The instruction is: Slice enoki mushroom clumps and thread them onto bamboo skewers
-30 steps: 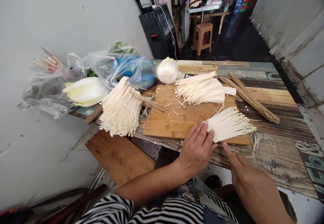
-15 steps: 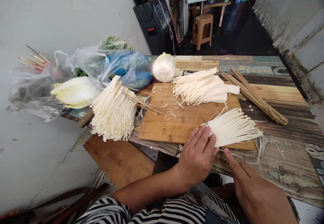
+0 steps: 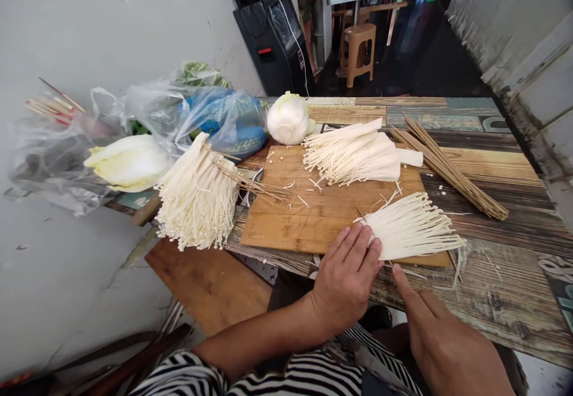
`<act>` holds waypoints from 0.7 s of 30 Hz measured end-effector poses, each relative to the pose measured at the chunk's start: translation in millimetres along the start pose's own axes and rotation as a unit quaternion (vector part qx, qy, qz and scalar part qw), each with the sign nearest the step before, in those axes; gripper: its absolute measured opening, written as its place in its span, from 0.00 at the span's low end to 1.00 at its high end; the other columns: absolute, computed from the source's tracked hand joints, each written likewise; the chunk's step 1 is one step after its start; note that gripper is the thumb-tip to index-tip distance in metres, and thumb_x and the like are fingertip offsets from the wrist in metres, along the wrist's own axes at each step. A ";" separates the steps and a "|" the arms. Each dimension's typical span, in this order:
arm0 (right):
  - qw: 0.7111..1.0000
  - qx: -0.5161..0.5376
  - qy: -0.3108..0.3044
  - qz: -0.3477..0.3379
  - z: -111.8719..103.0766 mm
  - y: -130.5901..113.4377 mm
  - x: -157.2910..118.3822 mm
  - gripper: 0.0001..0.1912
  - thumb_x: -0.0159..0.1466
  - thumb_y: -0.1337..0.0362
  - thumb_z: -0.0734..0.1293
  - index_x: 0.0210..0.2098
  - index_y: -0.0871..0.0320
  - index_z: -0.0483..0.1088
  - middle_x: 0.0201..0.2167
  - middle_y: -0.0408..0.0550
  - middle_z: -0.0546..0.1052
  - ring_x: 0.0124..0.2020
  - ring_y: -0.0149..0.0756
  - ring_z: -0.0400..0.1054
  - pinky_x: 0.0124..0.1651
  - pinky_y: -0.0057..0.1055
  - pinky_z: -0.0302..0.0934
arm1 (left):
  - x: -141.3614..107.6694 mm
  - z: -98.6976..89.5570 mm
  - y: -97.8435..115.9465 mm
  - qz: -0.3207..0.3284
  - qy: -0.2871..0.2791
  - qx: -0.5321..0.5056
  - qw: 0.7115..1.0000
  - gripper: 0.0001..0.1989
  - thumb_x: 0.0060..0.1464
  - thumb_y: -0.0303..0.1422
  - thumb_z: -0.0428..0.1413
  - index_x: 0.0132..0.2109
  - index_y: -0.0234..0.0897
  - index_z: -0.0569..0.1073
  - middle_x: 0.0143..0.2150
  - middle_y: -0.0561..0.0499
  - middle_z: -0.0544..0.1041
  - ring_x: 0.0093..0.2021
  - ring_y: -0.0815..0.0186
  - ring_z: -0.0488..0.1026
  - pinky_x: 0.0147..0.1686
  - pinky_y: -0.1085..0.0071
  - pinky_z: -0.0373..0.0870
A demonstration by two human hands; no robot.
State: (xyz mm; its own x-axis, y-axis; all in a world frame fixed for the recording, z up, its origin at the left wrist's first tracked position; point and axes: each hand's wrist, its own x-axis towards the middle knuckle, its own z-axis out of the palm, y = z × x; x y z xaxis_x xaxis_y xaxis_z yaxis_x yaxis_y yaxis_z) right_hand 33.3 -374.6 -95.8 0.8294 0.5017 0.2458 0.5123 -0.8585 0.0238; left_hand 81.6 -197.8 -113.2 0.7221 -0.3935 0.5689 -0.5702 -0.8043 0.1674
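Note:
A flattened fan of enoki mushrooms [image 3: 409,229] lies across the near right corner of the wooden cutting board [image 3: 286,226]. My left hand [image 3: 347,271] rests flat on its root end, fingers stretched out side by side. Just to the right, my right hand [image 3: 443,324] is closed with the index finger extended along a thin bamboo skewer [image 3: 359,211]. The skewer's tip shows beyond the far edge of the mushrooms; its middle is hidden by them and my left fingers. More enoki bunches [image 3: 358,154] lie at the back of the board.
Skewered enoki [image 3: 199,199] is piled left of the board, skewer ends over its edge. Loose skewers [image 3: 452,169] lie on the right. A white cabbage head [image 3: 289,120], a cabbage piece [image 3: 129,163] and plastic bags [image 3: 228,118] line the back and left. A stool [image 3: 358,53] stands beyond.
The view has shifted very slightly. Both hands keep nearly the same place at the root end of the enoki.

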 end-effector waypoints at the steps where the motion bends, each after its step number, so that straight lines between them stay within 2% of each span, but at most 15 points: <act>1: 1.000 0.001 -0.002 -0.001 -0.4 0.2 -0.9 0.36 0.61 0.77 0.54 0.68 0.65 0.42 0.34 0.51 0.75 0.18 0.29 0.64 0.20 0.28 0.58 | -0.1 0.2 -0.1 0.002 0.003 0.000 1.000 0.16 0.63 0.32 0.50 0.54 0.25 0.69 0.57 0.35 0.71 0.62 0.52 0.63 0.60 0.55 0.66; 8: 1.000 0.012 0.008 -0.005 -4.8 -0.1 -5.6 0.34 0.63 0.76 0.53 0.68 0.63 0.43 0.31 0.48 0.75 0.20 0.29 0.67 0.21 0.25 0.60 | -0.7 1.2 -0.4 0.002 0.004 -0.009 1.000 0.16 0.63 0.30 0.49 0.54 0.25 0.70 0.56 0.34 0.71 0.63 0.53 0.63 0.60 0.55 0.66; 15: 0.999 0.026 -0.016 -0.021 -3.5 7.7 -21.5 0.37 0.63 0.76 0.55 0.70 0.62 0.37 0.34 0.48 0.76 0.24 0.29 0.70 0.19 0.20 0.61 | -0.4 1.3 -0.6 0.002 0.013 -0.008 1.000 0.15 0.62 0.30 0.50 0.52 0.24 0.71 0.55 0.34 0.72 0.61 0.52 0.65 0.60 0.55 0.66; 21: 0.998 0.032 -0.049 -0.021 4.0 16.7 -39.5 0.39 0.62 0.77 0.53 0.70 0.60 0.35 0.30 0.44 0.75 0.18 0.27 0.67 0.14 0.18 0.56 | -0.5 0.4 -0.6 0.001 0.018 -0.003 1.000 0.15 0.62 0.30 0.51 0.52 0.25 0.71 0.55 0.35 0.72 0.59 0.52 0.67 0.59 0.56 0.66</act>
State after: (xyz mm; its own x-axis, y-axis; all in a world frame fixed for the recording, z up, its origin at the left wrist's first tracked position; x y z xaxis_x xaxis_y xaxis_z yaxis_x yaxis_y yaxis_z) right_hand 10.0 -408.4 -109.0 0.8225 0.5484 0.1506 0.5584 -0.8290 -0.0310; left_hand 81.8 -197.3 -113.9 0.7064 -0.3791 0.5978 -0.5739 -0.8011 0.1702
